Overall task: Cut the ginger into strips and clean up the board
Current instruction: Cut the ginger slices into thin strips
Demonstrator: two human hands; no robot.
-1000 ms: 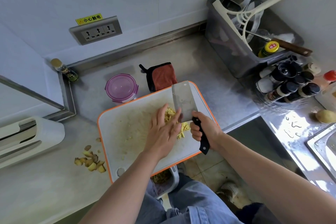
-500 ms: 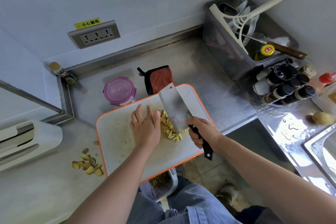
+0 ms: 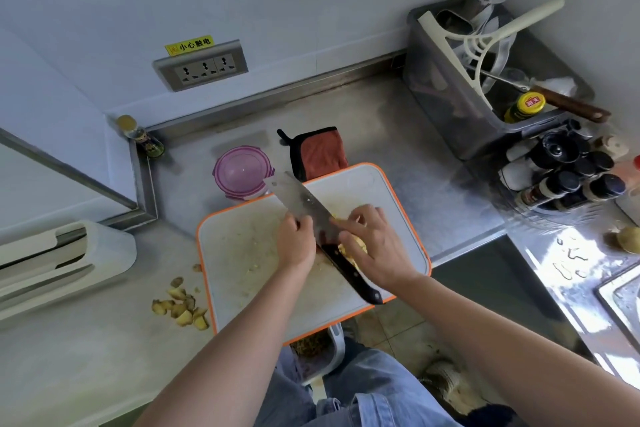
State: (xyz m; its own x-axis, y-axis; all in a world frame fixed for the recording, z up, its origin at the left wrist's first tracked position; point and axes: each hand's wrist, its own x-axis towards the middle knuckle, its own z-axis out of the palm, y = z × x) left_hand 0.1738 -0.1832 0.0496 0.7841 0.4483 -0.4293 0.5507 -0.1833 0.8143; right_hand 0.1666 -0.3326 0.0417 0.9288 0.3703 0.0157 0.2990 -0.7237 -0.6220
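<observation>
Two hands meet over the board [image 3: 242, 253]. The left hand [image 3: 297, 243] grips the cleaver [image 3: 298, 198] at its blade, angled low like a scoop — the right hand [image 3: 375, 248], fingers loosely spread, presses cut ginger [image 3: 349, 250] on the board against it, probably to lift it away.

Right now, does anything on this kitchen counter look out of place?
Yes: ginger peelings lie scattered on the counter left of the cutting board, off it. The board's near corner also overhangs the counter edge, above a bin.

Yellow sticker [image 3: 188, 45] reading 小心触电, on wall above socket panel [image 3: 201, 69], red jar-lid label [image 3: 529, 103] unreadable
</observation>
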